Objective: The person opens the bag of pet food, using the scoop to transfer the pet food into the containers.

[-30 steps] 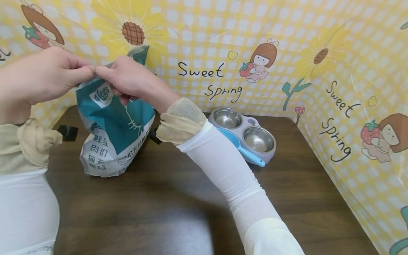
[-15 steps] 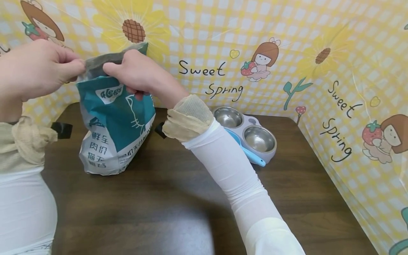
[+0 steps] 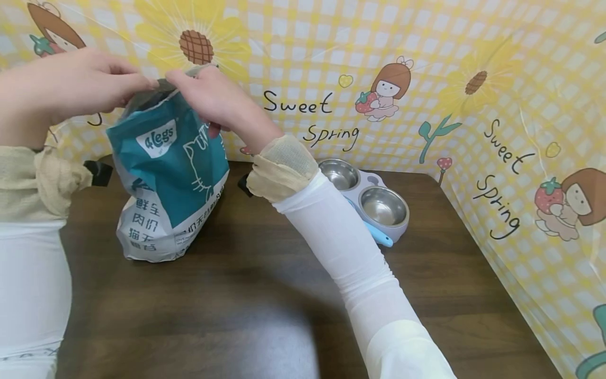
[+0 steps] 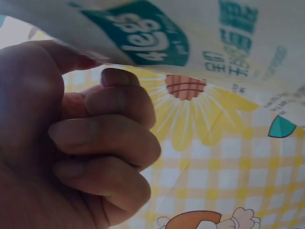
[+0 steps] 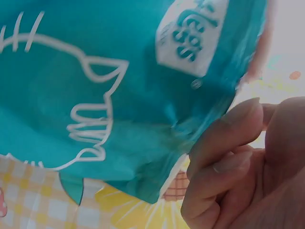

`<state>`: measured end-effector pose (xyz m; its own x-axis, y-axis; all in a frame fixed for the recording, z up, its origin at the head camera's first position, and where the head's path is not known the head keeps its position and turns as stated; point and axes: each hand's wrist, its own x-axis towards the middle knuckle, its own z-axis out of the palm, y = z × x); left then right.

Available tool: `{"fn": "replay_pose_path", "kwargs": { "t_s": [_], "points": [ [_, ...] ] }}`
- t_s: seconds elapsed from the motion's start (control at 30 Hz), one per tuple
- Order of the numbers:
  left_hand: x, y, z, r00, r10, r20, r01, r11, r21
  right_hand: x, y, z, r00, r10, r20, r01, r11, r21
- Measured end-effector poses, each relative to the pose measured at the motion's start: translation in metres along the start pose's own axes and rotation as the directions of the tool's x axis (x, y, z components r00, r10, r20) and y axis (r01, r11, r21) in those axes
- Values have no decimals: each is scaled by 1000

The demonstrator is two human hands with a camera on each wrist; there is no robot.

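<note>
A teal and white cat food bag (image 3: pixel 165 173) stands upright on the dark wooden table at the left, a cat outline and "4Legs" label on its front. My left hand (image 3: pixel 92 87) pinches the left part of its top edge. To the right, my right hand (image 3: pixel 215 100) pinches the rim, fingers curled under the thumb. Between the hands a dark gap shows at the bag's mouth (image 3: pixel 150 99); the contents are hidden. In the left wrist view the curled fingers (image 4: pixel 109 129) are below the bag's edge. The right wrist view has the teal front (image 5: pixel 138 95) beside the curled fingers (image 5: pixel 221 143).
Behind my right forearm, a lilac double bowl (image 3: pixel 383 208) with two steel dishes stands at the back of the table (image 3: pixel 213 310). A light blue handled tool (image 3: pixel 379 234) leans along its front, partly covered by the sleeve. Yellow checked cloth (image 3: pixel 303 47) walls the back and right.
My hands were together at the rim, then moved apart along it. Since then the left hand has shifted up and right, closer to the right hand, and the bag's mouth has a dark gap.
</note>
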<state>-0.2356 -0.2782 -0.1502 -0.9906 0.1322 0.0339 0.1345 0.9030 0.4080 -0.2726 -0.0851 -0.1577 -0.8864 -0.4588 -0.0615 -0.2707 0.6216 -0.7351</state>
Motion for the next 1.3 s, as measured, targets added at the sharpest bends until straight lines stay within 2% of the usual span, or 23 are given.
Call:
{"fn": "replay_pose_path", "kwargs": {
  "t_s": [0.23, 0.47, 0.83, 0.97, 1.1, 1.2, 1.3],
  "points": [
    [8, -5, 0, 1000, -7, 3, 7, 1000, -9, 13, 1, 7, 1000, 17, -2, -17, 1000, -17],
    [6, -5, 4, 997, -29, -66, 28, 1000, -14, 18, 2, 8, 999, -10, -33, 9, 1000, -27],
    [6, -7, 3, 993, -52, -108, 53, 999, 10, 16, 8, 4, 998, -20, -52, 16, 997, -77],
    [3, -7, 2, 985, -83, -151, 88, 996, 24, 13, 11, 0, 999, -17, -51, 13, 997, -70],
    [-1, -10, -1, 974, -131, -183, 138, 990, 22, 7, 13, -10, 996, -25, -83, 17, 995, -95],
    [-2, -15, -1, 970, -165, -177, 165, 986, -15, 5, 13, -15, 994, -25, -103, 12, 992, -122],
    [-2, -18, 1, 966, -188, -178, 184, 982, -40, 3, 15, -17, 996, -13, -88, 3, 994, -105]
  ]
}}
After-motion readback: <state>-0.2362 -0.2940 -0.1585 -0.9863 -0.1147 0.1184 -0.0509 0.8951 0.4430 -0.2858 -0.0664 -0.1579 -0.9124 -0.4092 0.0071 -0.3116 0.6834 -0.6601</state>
